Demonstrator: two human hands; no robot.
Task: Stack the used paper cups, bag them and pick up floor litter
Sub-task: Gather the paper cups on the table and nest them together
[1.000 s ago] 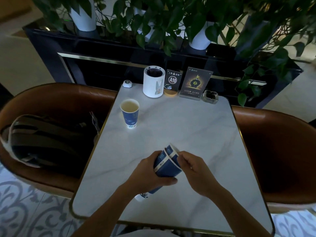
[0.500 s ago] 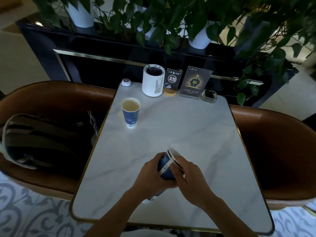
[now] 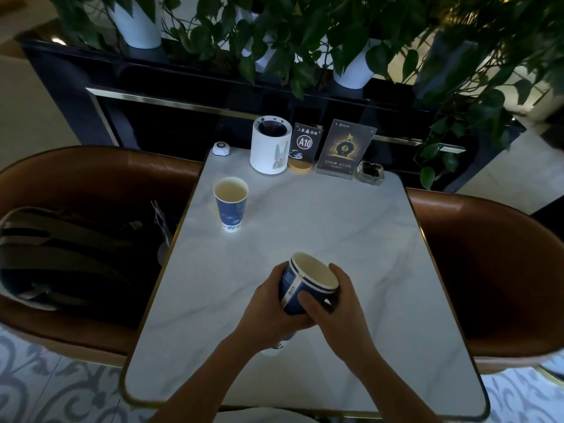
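While tilted, both hands clasp nested cups [image 3: 308, 288].

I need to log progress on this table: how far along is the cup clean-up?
Early stage. Done: at least two cups are nested into one stack. In hand: the left hand and right hand both grip that stack above the table. Left: one blue cup stands alone at the far left, apparently holding liquid. No bag or floor litter is in view, so bagging and pickup remain.
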